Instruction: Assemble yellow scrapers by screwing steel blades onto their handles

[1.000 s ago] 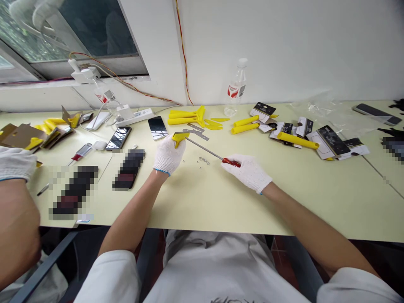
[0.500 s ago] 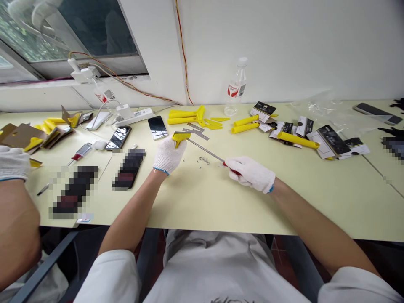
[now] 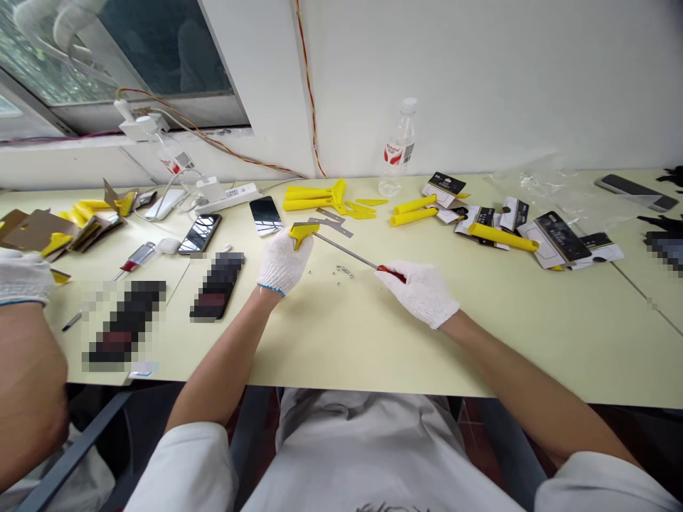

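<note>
Yellow scraper (image 3: 303,232) is sitting beyond and left of the small metal fasteners (image 3: 346,272), the left hand (image 3: 284,259) pinching it. Red-handled screwdriver (image 3: 352,254) is running past those fasteners' far side, its tip meeting or nearly meeting the scraper; right of them, the right hand (image 3: 421,290) is gripping the handle. Holding the scraper firm and the shaft straight is probably helping against slips!

Pale yellow table (image 3: 368,348): small metal bits (image 3: 346,272), flat grey plates (image 3: 337,227), phones (image 3: 265,215), upright bottle (image 3: 393,155).
</note>
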`<control>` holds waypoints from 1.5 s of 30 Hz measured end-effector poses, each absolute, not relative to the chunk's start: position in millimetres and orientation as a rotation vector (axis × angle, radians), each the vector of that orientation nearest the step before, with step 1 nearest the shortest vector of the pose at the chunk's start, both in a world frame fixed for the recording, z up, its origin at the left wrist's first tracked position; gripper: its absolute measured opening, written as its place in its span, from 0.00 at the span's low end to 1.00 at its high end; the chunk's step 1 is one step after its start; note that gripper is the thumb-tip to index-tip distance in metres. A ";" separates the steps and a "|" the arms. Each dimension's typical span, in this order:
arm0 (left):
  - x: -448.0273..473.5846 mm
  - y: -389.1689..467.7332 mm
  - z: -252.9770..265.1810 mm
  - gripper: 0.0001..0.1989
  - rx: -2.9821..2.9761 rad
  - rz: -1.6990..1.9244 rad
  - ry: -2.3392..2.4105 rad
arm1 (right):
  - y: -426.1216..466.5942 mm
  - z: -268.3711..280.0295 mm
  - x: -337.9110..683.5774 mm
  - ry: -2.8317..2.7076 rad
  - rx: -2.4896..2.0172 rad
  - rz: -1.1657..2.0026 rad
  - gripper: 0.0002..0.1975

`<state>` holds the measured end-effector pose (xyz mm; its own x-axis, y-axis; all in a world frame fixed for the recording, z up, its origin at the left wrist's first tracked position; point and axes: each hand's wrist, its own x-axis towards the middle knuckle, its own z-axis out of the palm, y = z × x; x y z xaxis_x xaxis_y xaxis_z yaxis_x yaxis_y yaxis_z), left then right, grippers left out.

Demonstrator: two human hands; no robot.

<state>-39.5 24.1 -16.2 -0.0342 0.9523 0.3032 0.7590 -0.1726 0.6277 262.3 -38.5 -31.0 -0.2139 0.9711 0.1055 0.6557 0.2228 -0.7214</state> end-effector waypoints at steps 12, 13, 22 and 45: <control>-34.9 18.8 -11.6 0.08 1.995 0.992 1.796 | -30.7 -30.5 269.6 -1.458 -1.352 1.735 0.32; -34.9 18.8 -11.8 0.08 1.996 0.997 1.793 | -30.5 -30.9 269.1 -1.429 -1.340 1.767 0.31; -36.3 20.7 -12.9 0.10 2.016 1.001 1.796 | -30.9 -29.5 270.6 -1.301 -1.295 1.934 0.33; -38.5 22.2 -11.8 0.11 2.049 1.038 1.745 | -30.1 -30.1 273.3 -1.222 -1.233 2.046 0.33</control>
<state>-38.5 22.2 -11.8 0.0255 0.9369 0.3487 0.7536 -0.2472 0.6091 273.3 -30.1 -30.1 -0.4964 0.7342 -0.4631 0.0594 -0.5035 -0.8619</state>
